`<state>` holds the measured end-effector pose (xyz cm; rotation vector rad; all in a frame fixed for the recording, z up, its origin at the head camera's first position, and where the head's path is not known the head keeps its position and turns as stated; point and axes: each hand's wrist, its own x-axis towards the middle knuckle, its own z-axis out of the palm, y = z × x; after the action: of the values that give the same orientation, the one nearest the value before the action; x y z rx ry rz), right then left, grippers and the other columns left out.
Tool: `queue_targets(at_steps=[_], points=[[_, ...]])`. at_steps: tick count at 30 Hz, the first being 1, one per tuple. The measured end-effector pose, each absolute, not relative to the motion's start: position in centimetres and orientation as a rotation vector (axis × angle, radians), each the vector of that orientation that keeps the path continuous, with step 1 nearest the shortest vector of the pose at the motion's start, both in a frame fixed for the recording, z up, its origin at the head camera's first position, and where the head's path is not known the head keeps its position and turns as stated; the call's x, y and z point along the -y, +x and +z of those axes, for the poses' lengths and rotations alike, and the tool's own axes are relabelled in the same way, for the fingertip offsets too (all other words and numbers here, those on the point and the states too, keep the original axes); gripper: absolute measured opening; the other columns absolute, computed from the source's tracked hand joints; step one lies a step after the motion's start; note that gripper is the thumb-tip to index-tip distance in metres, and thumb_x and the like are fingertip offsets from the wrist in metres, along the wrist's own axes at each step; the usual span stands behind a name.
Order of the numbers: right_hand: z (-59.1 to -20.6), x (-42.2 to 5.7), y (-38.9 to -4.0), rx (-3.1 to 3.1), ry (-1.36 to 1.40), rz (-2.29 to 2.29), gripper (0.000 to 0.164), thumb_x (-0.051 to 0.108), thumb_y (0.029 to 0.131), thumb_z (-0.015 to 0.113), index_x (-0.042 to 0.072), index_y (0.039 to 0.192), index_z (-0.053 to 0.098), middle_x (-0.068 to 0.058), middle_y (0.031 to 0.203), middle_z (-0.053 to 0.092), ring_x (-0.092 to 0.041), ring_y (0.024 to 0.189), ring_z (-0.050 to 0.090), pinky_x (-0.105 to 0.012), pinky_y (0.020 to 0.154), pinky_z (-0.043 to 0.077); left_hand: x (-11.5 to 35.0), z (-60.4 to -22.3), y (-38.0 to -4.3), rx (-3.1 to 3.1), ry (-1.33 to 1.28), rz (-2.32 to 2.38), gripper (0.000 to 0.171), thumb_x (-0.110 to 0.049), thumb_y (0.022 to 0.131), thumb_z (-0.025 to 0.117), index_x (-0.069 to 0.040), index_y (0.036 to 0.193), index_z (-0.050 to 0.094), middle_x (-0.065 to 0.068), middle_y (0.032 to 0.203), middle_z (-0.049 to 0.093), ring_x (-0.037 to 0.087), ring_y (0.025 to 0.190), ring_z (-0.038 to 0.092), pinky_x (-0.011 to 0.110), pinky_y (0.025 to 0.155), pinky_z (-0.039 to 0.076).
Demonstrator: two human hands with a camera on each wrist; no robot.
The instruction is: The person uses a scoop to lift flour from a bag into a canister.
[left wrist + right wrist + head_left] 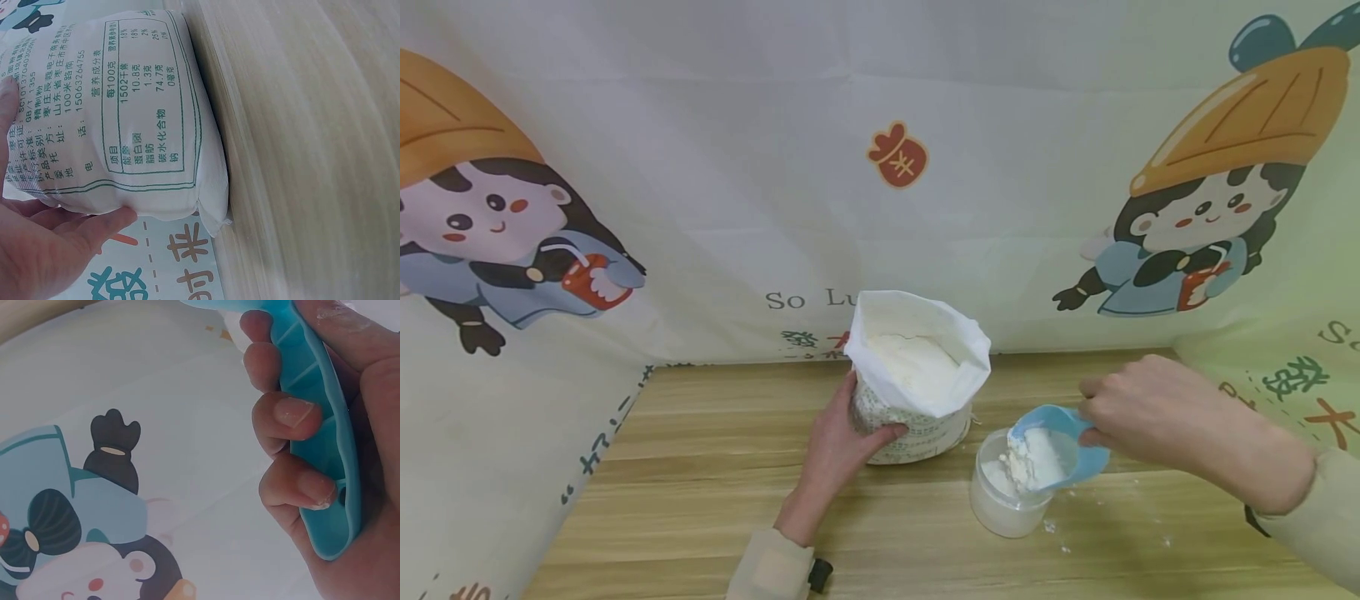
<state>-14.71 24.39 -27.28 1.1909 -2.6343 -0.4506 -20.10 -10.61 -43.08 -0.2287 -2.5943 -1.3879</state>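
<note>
An opened flour bag (917,433), its white rim folded outward, stands on the table with white flour (913,358) inside. My left hand (842,433) grips its left side, thumb across the front; the left wrist view shows fingers along the printed bag (150,106). In my right hand (1157,408) is a light blue scoop (1086,467), tilted over a clear round jar (1007,517). White flour lies in the scoop's bowl and in the jar. The right wrist view shows fingers curled round the scoop's ribbed handle (319,431).
The wood-grain table (700,475) has spots of spilled flour (1050,526) right of the jar. A pale printed cloth (760,167) with cartoon figures hangs behind and at both sides, close behind the bag.
</note>
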Motion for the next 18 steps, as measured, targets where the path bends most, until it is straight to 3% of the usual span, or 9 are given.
queue_targets(at_steps=[18], points=[[-27.27,-23.46,-14.35,2.559,1.195,-0.542,0.034,0.038,0.078,0.089,0.020,0.064,0.064,0.010,0.062,0.046,-0.007,0.050,0.031,-0.023,0.039,0.031,10.62,-42.88,-20.05,2.605,-0.216,-1.386,0.110,-0.042,0.075,0.093,-0.012,0.162,0.033,0.016,0.157,0.047,0.041,0.143,0.044,0.062,0.114,0.038]])
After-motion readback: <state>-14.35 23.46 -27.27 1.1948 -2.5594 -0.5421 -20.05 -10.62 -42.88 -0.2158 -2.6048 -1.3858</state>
